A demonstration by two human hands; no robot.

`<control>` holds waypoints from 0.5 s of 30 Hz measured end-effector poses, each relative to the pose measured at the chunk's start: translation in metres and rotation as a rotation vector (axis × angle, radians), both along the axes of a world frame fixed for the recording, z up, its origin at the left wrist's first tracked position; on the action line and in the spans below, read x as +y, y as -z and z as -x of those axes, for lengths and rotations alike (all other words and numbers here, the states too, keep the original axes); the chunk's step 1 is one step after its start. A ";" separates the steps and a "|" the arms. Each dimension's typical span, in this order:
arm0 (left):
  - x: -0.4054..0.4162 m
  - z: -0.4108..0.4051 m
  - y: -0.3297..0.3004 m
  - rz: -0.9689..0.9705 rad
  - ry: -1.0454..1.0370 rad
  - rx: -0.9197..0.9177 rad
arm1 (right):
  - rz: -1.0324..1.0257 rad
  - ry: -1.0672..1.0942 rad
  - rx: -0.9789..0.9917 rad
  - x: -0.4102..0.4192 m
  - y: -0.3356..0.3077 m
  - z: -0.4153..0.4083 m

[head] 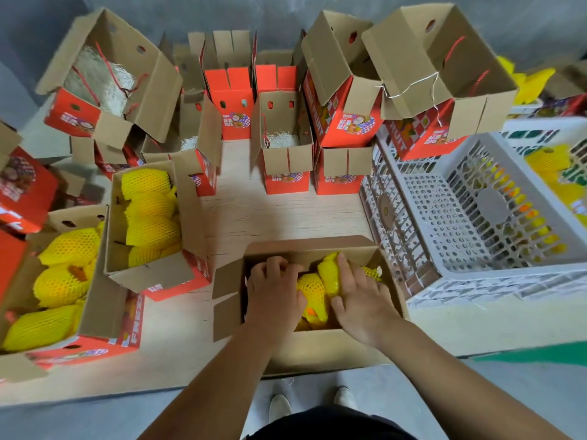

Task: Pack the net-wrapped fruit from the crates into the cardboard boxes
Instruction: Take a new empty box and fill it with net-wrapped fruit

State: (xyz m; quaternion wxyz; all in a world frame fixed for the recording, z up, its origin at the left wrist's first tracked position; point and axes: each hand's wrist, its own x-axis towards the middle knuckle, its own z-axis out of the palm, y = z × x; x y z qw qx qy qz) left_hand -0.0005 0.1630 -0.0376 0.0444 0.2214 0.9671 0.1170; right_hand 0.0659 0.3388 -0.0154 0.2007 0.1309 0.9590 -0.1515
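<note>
An open cardboard box sits at the table's near edge with yellow net-wrapped fruit inside. Both my hands are down in this box. My left hand lies on the left side of the fruit with its fingers curled over something I cannot make out. My right hand presses on the right-hand fruit, fingers spread along its net. A white plastic crate to the right looks empty; another crate behind it holds yellow net-wrapped fruit.
Two filled boxes of yellow fruit stand at the left. Several open red-and-brown boxes crowd the back of the table, some stacked on the right. My feet show below the table edge.
</note>
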 end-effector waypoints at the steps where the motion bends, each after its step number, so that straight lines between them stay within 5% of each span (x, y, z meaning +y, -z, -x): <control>1: -0.001 0.003 0.001 0.010 0.017 -0.017 | -0.008 0.000 0.027 0.005 -0.001 0.000; 7: 0.004 0.010 0.000 -0.201 -0.051 -0.168 | -0.051 -0.035 0.175 0.024 -0.014 0.010; 10: 0.005 0.000 0.011 -0.082 -0.001 0.027 | -0.013 -0.030 0.141 0.019 -0.008 0.014; 15: 0.010 0.012 0.002 0.029 0.066 -0.035 | -0.162 -0.076 0.031 0.008 -0.006 0.028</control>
